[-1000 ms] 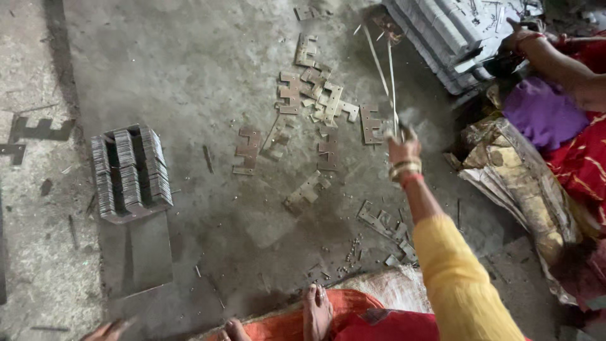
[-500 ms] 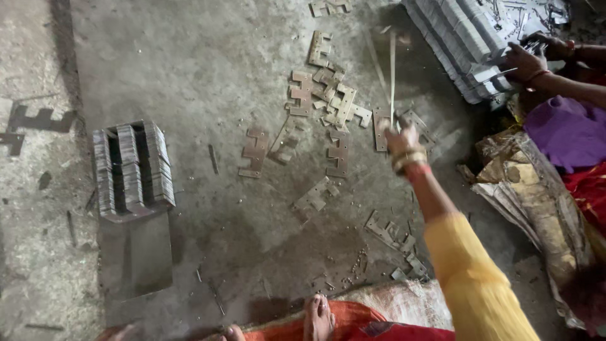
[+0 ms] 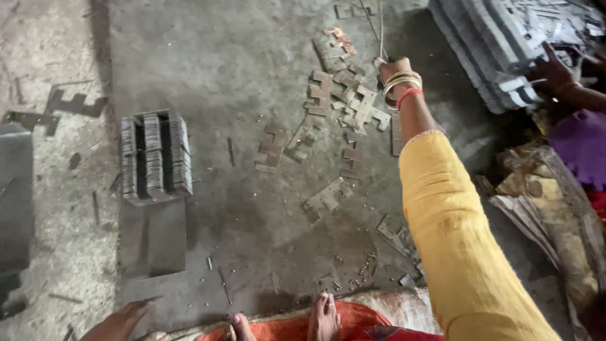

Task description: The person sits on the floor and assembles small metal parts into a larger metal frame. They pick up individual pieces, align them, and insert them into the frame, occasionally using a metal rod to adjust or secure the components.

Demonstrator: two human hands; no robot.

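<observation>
My right hand (image 3: pixel 392 71), in a yellow sleeve with bangles at the wrist, reaches out over the floor. It is shut on a couple of thin metal rods (image 3: pixel 380 28) that point away from me. Just below it lie several flat, rusty, notched metal plates (image 3: pixel 349 104) scattered on the concrete. Only part of my left hand (image 3: pixel 120 323) shows, at the bottom edge near the floor, and its fingers are mostly cut off. My bare feet (image 3: pixel 323 319) rest on an orange cloth.
A stacked block of notched metal plates (image 3: pixel 156 158) stands on a flat grey sheet (image 3: pixel 151 239) at the left. Another person's hand (image 3: pixel 555 71) rests on a pile of grey metal pieces (image 3: pixel 489 44) at the top right. Worn sacking (image 3: pixel 546 199) lies at the right.
My right hand has moved farther from me with the rods, which have closed together into one line. The view has shifted, so the stacked block sits more toward the middle left.
</observation>
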